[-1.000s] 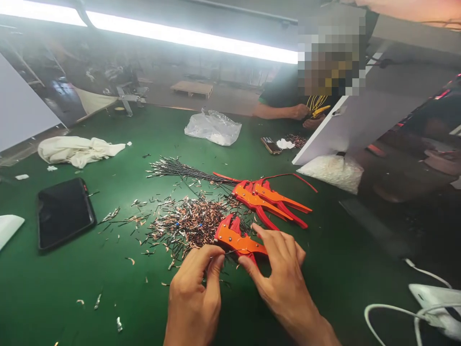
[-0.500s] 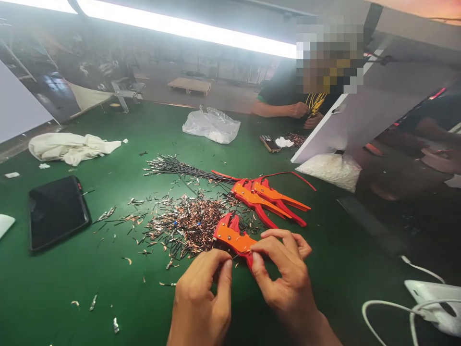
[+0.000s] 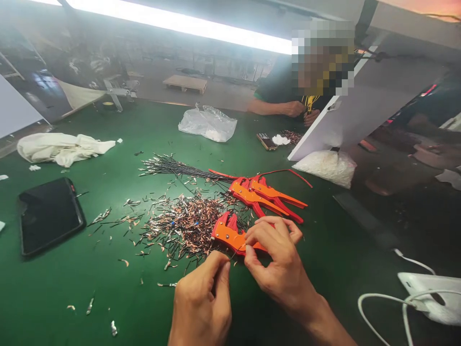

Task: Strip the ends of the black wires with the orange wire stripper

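Note:
Between the fingertips of both hands runs a short, thin dark wire point(image 3: 236, 251). My left hand point(image 3: 203, 300) pinches its near end between thumb and forefinger. At the far end, my right hand point(image 3: 277, 259) pinches it, the other fingers curled. Just beneath lies an orange and red wire stripper point(image 3: 227, 234), its handles partly covered by the right hand. Beyond it rest another wire stripper point(image 3: 247, 194) and a third wire stripper point(image 3: 275, 196), side by side. A heap of wire offcuts point(image 3: 196, 221) with copper ends spreads left of the jaws.
A bundle of black wires point(image 3: 176, 168) lies behind the heap. A dark phone point(image 3: 50, 216) and white cloth point(image 3: 65, 148) are left, a plastic bag point(image 3: 207, 124) at the back. A white device point(image 3: 432, 293) with cables sits right. Across the table, a person's hands point(image 3: 297, 109) hold yellow wires.
My right hand has moved slightly up and left, and the wire between my hands is tilted more steeply. The whole view has shifted a little; both hands keep their pinch.

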Action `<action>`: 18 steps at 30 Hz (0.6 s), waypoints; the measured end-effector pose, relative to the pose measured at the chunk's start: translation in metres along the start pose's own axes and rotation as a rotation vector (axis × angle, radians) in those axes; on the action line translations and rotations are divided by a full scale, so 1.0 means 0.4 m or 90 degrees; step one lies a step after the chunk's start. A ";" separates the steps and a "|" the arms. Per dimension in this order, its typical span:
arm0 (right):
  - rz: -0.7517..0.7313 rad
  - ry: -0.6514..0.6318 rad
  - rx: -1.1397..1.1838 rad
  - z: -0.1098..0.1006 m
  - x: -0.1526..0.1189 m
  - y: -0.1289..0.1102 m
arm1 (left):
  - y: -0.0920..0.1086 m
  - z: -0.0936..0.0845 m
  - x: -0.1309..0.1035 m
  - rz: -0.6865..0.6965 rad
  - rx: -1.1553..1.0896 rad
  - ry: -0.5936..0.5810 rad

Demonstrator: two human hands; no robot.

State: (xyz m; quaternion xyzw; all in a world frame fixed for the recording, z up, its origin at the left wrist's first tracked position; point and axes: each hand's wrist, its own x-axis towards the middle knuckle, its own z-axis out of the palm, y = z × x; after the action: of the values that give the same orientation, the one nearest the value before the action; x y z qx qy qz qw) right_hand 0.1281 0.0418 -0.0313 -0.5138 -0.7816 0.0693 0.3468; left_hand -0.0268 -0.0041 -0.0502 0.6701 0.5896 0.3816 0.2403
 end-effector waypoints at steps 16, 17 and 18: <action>0.076 -0.038 -0.110 0.012 0.085 0.075 | 0.043 -0.007 0.009 -0.184 -0.133 0.213; 0.086 -0.062 -0.128 0.017 0.072 0.076 | 0.041 -0.005 0.008 -0.183 -0.142 0.214; 0.093 -0.085 -0.148 0.018 0.055 0.075 | 0.038 -0.003 0.008 -0.182 -0.146 0.217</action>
State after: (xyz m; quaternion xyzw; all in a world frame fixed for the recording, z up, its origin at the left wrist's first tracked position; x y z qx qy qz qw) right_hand 0.1413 0.0763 -0.0404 -0.6001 -0.7665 0.0371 0.2259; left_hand -0.0185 -0.0042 -0.0369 0.4741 0.6632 0.5158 0.2634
